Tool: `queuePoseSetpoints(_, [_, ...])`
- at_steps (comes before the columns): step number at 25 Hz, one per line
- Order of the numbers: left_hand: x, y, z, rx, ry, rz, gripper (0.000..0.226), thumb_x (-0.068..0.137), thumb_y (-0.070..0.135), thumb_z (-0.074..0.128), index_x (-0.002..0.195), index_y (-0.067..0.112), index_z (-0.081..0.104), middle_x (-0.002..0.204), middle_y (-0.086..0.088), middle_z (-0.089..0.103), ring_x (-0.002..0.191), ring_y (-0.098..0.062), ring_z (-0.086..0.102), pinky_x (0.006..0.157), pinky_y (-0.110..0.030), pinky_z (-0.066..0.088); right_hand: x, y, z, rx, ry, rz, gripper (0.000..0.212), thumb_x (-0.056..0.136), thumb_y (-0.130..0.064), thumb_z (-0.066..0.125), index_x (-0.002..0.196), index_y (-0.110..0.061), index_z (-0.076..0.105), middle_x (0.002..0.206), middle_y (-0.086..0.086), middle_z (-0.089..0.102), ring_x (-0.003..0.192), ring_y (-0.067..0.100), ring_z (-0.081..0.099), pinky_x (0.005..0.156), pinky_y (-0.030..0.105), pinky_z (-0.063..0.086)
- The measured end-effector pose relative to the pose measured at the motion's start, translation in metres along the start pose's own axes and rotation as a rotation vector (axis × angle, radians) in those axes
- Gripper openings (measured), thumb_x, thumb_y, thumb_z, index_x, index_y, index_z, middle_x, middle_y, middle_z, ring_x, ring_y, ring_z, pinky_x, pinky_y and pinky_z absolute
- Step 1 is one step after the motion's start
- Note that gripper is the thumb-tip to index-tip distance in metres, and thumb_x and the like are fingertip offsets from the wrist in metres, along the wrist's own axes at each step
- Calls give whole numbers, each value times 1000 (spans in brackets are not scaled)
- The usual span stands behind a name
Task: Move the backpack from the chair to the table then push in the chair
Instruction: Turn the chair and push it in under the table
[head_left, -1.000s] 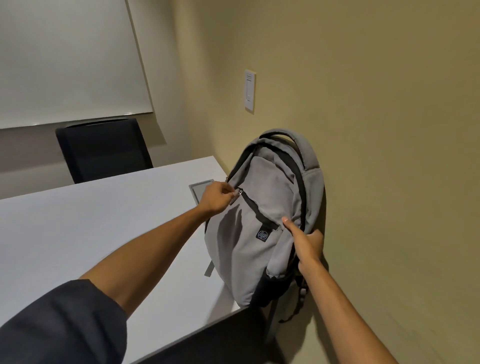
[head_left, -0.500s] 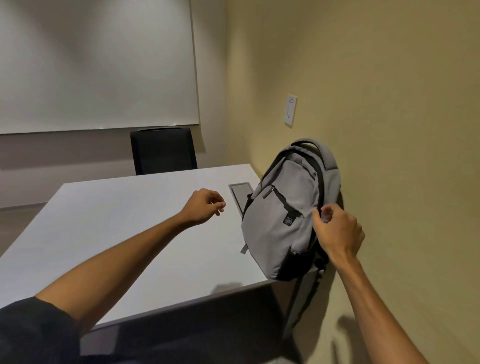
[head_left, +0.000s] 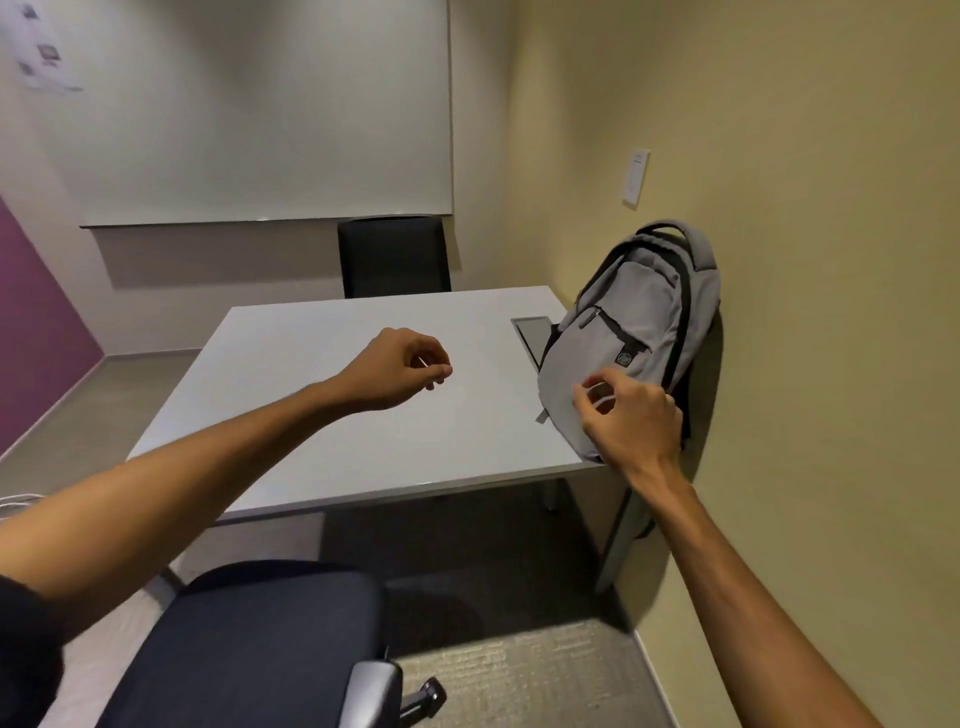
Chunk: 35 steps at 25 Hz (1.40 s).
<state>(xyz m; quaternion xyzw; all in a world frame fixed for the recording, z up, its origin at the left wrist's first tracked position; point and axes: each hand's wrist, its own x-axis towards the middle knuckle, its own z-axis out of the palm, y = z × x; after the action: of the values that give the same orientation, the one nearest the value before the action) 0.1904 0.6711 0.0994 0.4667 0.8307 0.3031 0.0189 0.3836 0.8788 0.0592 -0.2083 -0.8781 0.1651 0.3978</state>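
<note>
**Backpack parked on the table, chair not yet pushed in**

Both hands are empty: the left hand (head_left: 397, 371) hovers over the tabletop with fingers loosely curled around nothing, and the right hand (head_left: 631, 418) hangs just in front of the backpack's lower edge, fingers half-curled; whether it touches the fabric cannot be told.

The white table (head_left: 337, 395) fills the middle of the view. At 6 o'clock the dark-seated chair (head_left: 249, 639) stands drawn back from the table's near edge, with open floor between. At 3 o'clock on the table's right-hand corner, the backpack (head_left: 623, 332) stands upright, leaning against the yellow wall.

The first step looks done; pushing in the chair remains. That likely calls for both hands to drop to the chair and slide it forward under the table.

The backpack is grey soft fabric with black zip trim, a small logo patch and a top handle.
</note>
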Motion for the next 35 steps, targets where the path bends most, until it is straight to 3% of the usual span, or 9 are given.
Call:
queuePoseSetpoints(4, [-77, -3, -22, 68, -35, -26, 19, 94, 23, 62, 104, 10, 71, 90, 4, 68, 79, -10, 69, 73, -18, 51, -31, -44, 22, 107, -113, -44, 26, 92, -38, 64, 95, -14, 74, 81, 1, 78, 68, 16, 72, 69, 36, 61])
queuePoseSetpoints(8, [-145, -23, -43, 124, -41, -195, 21, 94, 23, 61, 105, 8, 71, 94, -2, 72, 82, -15, 70, 76, -21, 53, -56, -77, 55, 237, -276, -50, 30, 92, -42, 63, 101, -16, 73, 87, 1, 78, 72, 15, 73, 76, 40, 61])
queuePoseSetpoints(11, [-195, -41, -57, 153, -23, -308, 22, 94, 24, 62, 106, 9, 71, 99, -4, 73, 86, -14, 69, 76, -19, 52, -82, -106, 71, 291, -378, -88, 30, 92, -44, 62, 102, -18, 73, 88, -1, 78, 74, 13, 72, 79, 33, 59])
queuePoseSetpoints(15, [-262, -62, -84, 199, -19, -396, 23, 92, 30, 62, 106, 13, 70, 100, -1, 72, 88, -11, 68, 76, -25, 54, -118, -150, 85, 338, -504, -136, 27, 89, -48, 62, 95, -25, 73, 82, -8, 77, 65, 4, 62, 65, 17, 46])
queuePoseSetpoints(22, [-384, -110, -130, 220, -98, -483, 22, 91, 36, 63, 103, 20, 70, 95, 8, 70, 87, 0, 64, 71, -13, 48, -192, -238, 106, 378, -645, -201, 27, 90, -50, 61, 96, -27, 73, 82, -12, 74, 66, 0, 61, 60, 10, 45])
queuePoseSetpoints(26, [-443, -146, -158, 199, -129, -523, 24, 91, 36, 63, 104, 18, 71, 97, 5, 71, 87, -5, 65, 73, -18, 51, -235, -302, 113, 380, -692, -177, 25, 89, -50, 62, 97, -28, 72, 81, -14, 73, 71, 2, 66, 70, 29, 61])
queuePoseSetpoints(29, [-488, -172, -172, 178, -156, -521, 19, 91, 32, 65, 103, 19, 71, 98, 4, 72, 85, -1, 64, 71, -13, 49, -271, -339, 111, 387, -711, -147, 23, 87, -49, 65, 93, -29, 72, 76, -16, 73, 70, 0, 68, 70, 31, 61])
queuePoseSetpoints(35, [-569, -193, -187, 7, -163, -525, 17, 89, 37, 64, 101, 27, 70, 97, 10, 73, 89, -4, 67, 83, -35, 57, -338, -386, 92, 355, -907, -117, 32, 80, -60, 61, 97, -33, 68, 79, -21, 71, 76, -1, 67, 72, 31, 59])
